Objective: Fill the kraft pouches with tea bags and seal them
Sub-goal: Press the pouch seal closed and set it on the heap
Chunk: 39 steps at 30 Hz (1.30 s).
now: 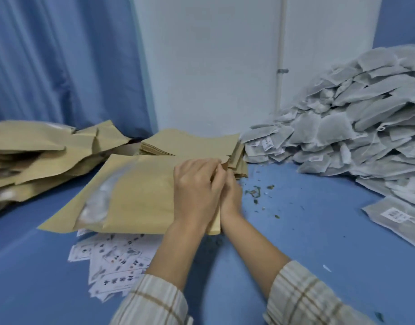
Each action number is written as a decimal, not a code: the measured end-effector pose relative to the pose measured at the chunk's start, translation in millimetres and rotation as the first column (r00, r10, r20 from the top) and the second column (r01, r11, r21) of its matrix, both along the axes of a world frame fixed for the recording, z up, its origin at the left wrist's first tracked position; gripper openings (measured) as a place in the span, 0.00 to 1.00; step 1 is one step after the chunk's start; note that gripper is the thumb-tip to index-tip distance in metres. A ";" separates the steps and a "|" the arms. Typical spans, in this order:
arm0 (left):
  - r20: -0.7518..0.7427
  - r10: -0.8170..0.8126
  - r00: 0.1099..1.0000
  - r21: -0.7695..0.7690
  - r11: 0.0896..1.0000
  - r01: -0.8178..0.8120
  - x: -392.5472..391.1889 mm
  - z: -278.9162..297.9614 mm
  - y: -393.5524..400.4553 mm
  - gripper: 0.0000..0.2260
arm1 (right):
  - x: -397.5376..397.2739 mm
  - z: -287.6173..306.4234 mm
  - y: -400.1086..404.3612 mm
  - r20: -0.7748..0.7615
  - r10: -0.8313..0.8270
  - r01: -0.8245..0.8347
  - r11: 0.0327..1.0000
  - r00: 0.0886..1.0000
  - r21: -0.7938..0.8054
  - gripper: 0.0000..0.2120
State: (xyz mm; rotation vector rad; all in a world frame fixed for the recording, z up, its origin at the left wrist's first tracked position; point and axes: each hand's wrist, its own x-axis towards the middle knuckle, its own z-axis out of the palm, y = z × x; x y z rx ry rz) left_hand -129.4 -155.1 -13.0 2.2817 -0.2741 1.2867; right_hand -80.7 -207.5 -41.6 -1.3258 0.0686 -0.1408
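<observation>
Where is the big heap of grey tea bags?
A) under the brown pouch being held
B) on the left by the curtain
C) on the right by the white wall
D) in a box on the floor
C: the heap of tea bags is piled on the blue table at the right, against the white wall, while both hands pinch the edge of the kraft pouch in the middle.
</observation>
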 end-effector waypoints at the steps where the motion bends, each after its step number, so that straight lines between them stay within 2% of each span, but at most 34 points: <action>1: 0.000 0.024 1.000 0.007 1.000 -0.024 1.5 -2.5 16.4 0.13 | 1.9 -1.5 17.1 -0.035 0.044 -0.042 0.998 0.998 0.036 0.20; 4: -0.005 0.107 0.994 0.007 0.994 -0.107 8.5 -12.7 60.2 0.08 | 9.3 -10.1 61.7 -0.088 0.189 -0.182 0.980 0.978 0.075 0.19; 7: -0.033 0.178 0.983 -0.024 0.984 -0.179 15.8 -22.3 96.2 0.08 | 17.0 -17.8 90.1 -0.066 0.362 -0.368 0.916 0.930 -0.160 0.12; 9: -0.080 0.200 0.977 -0.091 0.974 -0.207 19.8 -26.1 114.0 0.09 | 20.2 -19.0 90.9 -0.104 0.423 -0.435 0.862 0.900 -0.261 0.20; 11: -0.110 0.195 0.975 -0.147 0.967 -0.210 24.4 -29.5 125.9 0.08 | 28.5 -23.6 81.7 -0.082 0.415 -0.415 0.833 0.906 -0.365 0.21; 12: -0.116 0.193 0.974 -0.153 0.966 -0.209 26.3 -31.4 129.1 0.07 | 32.9 -25.8 74.0 -0.028 0.389 -0.350 0.793 0.921 -0.499 0.19; 13: -0.123 0.192 0.974 -0.149 0.966 -0.209 28.2 -33.2 131.0 0.07 | 37.6 -28.0 65.1 0.040 0.362 -0.244 0.702 0.931 -0.670 0.18; 14: -0.132 0.190 0.973 -0.143 0.968 -0.208 29.7 -34.8 132.1 0.08 | 43.8 -31.8 55.8 0.109 0.354 -0.119 0.562 0.929 -0.818 0.17; 16: -0.160 0.182 0.970 -0.132 0.970 -0.204 33.1 -36.7 134.6 0.09 | 54.0 -40.5 41.0 0.168 0.435 0.041 0.287 0.885 -0.957 0.15; 17: -0.165 0.181 0.970 -0.133 0.970 -0.203 34.1 -37.0 136.2 0.10 | 57.2 -45.4 36.2 0.151 0.486 0.064 0.192 0.861 -0.979 0.15; 19: -0.146 0.188 0.971 -0.136 0.969 -0.208 35.1 -36.1 138.2 0.12 | 57.2 -51.9 30.8 0.055 0.550 0.018 0.073 0.834 -0.997 0.18; 20: -0.134 0.193 0.972 -0.135 0.968 -0.211 35.4 -35.7 138.6 0.12 | 55.8 -53.4 29.4 0.006 0.562 -0.033 0.060 0.827 -0.998 0.21; 22: -0.117 0.199 0.973 -0.137 0.967 -0.214 36.2 -36.7 138.9 0.11 | 54.1 -54.5 29.0 -0.017 0.570 -0.070 0.072 0.822 -0.995 0.27; 24: -0.101 0.201 0.974 -0.147 0.966 -0.214 36.8 -38.2 139.6 0.10 | 53.5 -54.8 31.4 0.021 0.567 -0.045 0.102 0.823 -0.994 0.28; 29: -0.102 0.200 0.975 -0.148 0.966 -0.213 37.0 -37.6 140.2 0.11 | 48.8 -55.5 37.3 0.136 0.494 -0.003 0.270 0.859 -0.963 0.15; 32: -0.096 0.185 0.978 -0.143 0.970 -0.197 36.3 -36.4 138.6 0.12 | 47.2 -55.3 36.7 0.147 0.450 -0.048 0.393 0.881 -0.918 0.06; 35: -0.110 0.172 0.979 -0.148 0.971 -0.187 36.9 -36.8 139.2 0.13 | 46.0 -54.8 38.3 0.088 0.392 -0.120 0.476 0.916 -0.871 0.07; 37: -0.121 0.163 0.979 -0.156 0.971 -0.181 36.6 -37.6 139.8 0.12 | 48.2 -51.3 38.2 0.078 0.336 -0.110 0.505 0.938 -0.856 0.10; 39: -0.124 0.161 0.979 -0.160 0.971 -0.180 36.3 -38.0 140.1 0.12 | 53.2 -44.1 32.3 0.086 0.253 -0.080 0.580 0.964 -0.811 0.09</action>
